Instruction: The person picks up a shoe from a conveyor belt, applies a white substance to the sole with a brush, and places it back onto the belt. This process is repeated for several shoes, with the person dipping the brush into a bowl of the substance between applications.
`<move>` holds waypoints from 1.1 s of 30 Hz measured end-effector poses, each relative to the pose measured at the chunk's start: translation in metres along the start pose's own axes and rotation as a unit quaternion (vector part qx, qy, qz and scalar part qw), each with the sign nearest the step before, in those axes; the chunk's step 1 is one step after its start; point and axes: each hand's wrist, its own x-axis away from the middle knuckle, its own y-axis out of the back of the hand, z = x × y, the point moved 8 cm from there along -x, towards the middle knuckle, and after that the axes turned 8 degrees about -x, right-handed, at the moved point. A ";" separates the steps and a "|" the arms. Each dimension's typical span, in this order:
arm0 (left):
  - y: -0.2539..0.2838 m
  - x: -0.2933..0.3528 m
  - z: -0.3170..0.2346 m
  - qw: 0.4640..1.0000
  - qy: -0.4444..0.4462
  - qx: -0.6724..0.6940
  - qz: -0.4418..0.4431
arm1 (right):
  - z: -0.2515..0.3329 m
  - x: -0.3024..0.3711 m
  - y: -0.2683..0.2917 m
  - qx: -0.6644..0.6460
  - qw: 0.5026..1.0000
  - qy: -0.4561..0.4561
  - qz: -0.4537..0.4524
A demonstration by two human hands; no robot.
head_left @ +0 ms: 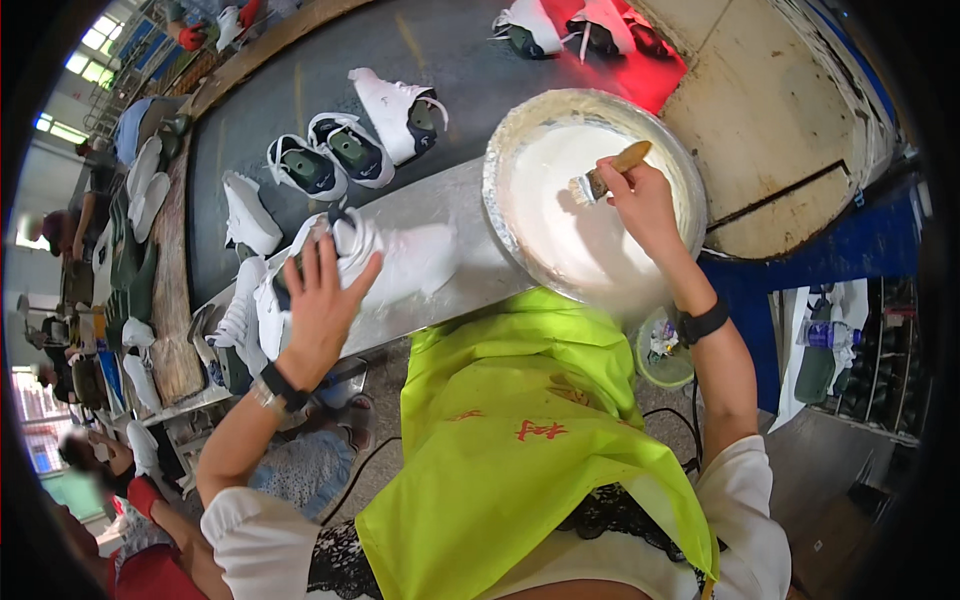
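Note:
My right hand (640, 205) grips a brush (622, 165) with a wooden handle and whitish bristles. It hangs over a large metal bowl (497, 205) holding white liquid (560, 225). My left hand (325, 300), fingers spread, is over a white shoe (410, 262) on the metal ledge; whether it touches the shoe I cannot tell. More white shoes stand at the ledge's left end, among them a white sneaker (238, 318) beside my left wrist.
On the dark conveyor belt (460, 90) sit several white shoes with dark linings (350, 150). Two more white shoes (530, 28) lie at the far end under red light. A round tan surface (770, 120) adjoins the bowl. Other people work along the left, near a shoe-laden rack (145, 200).

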 end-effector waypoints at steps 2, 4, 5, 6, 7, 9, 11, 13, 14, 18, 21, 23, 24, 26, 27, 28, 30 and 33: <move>0.015 0.012 0.017 0.988 0.010 0.118 0.097 | -0.002 -0.007 -0.005 0.125 0.991 0.020 0.040; 0.007 0.034 0.032 0.931 0.154 0.251 0.213 | -0.013 -0.011 -0.013 0.176 0.983 0.000 0.047; -0.012 0.049 0.037 0.869 0.227 0.361 0.251 | -0.021 -0.011 -0.020 0.194 0.980 0.001 0.049; -0.021 0.051 0.030 0.705 0.255 0.629 0.205 | -0.029 -0.012 -0.024 0.211 0.976 0.000 0.050; -0.025 0.055 0.018 0.579 0.314 0.728 0.188 | -0.026 -0.008 -0.037 0.273 0.958 -0.053 0.077; -0.027 0.054 -0.018 0.355 0.369 0.846 0.151 | -0.037 -0.002 -0.046 0.303 0.942 -0.054 0.132; -0.033 0.055 -0.054 0.220 0.387 0.888 0.113 | -0.031 0.003 -0.057 0.316 0.925 -0.066 0.198; -0.043 0.045 -0.085 0.181 0.408 0.889 0.103 | -0.019 -0.006 -0.041 0.219 0.963 -0.052 0.148; -0.046 0.042 -0.098 0.171 0.404 0.890 0.127 | -0.009 -0.012 -0.029 0.120 0.987 -0.037 0.097; -0.037 0.024 -0.112 0.212 0.348 0.903 0.135 | -0.016 -0.007 -0.021 0.214 0.971 -0.036 0.096; -0.034 0.016 -0.112 0.225 0.324 0.911 0.122 | 0.018 -0.001 -0.048 0.053 0.996 -0.009 0.078; -0.033 0.012 -0.111 0.232 0.308 0.914 0.127 | 0.052 0.006 -0.073 -0.149 0.987 0.012 0.064; -0.030 0.008 -0.109 0.257 0.307 0.909 0.114 | 0.067 0.006 -0.091 -0.162 0.984 0.038 0.067; -0.023 0.004 -0.107 0.279 0.306 0.904 0.103 | 0.085 0.006 -0.126 -0.186 0.977 0.061 0.083; -0.018 0.000 -0.105 0.306 0.288 0.902 0.101 | 0.088 0.009 -0.134 -0.184 0.977 0.061 0.084; -0.015 -0.004 -0.103 0.333 0.271 0.898 0.097 | 0.089 0.011 -0.145 -0.139 0.984 0.050 0.098; -0.018 -0.003 -0.103 0.350 0.271 0.893 0.083 | 0.096 0.022 -0.148 -0.092 0.989 0.041 0.112; -0.030 0.002 -0.107 0.361 0.282 0.886 0.066 | 0.098 0.053 -0.160 -0.031 0.965 -0.018 0.261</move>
